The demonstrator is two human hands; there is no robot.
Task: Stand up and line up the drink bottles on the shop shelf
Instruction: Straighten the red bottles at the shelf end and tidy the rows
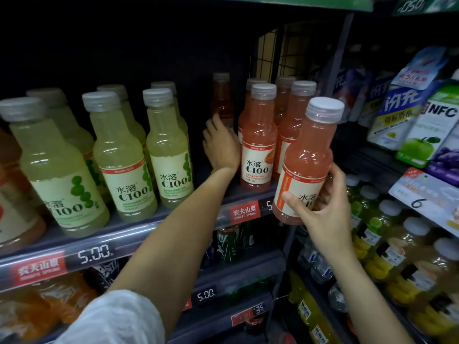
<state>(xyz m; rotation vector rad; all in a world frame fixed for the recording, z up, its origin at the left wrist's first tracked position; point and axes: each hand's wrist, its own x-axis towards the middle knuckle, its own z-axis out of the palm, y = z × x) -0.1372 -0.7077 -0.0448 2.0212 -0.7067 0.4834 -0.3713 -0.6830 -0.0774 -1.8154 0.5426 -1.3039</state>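
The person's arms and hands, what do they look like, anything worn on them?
The left arm is bare from the wrist to above the elbow, where a loose, pale grey-white sleeve begins. The right forearm is bare as far as the frame shows. Neither the left hand nor the right hand shows gloves, rings, or a watch.

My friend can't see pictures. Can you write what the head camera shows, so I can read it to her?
A person's right hand holds a pink drink bottle upright in front of a shop shelf, while the left hand reaches into a gap towards a pink bottle at the back. Green bottles stand on the left, more pink bottles on the right.
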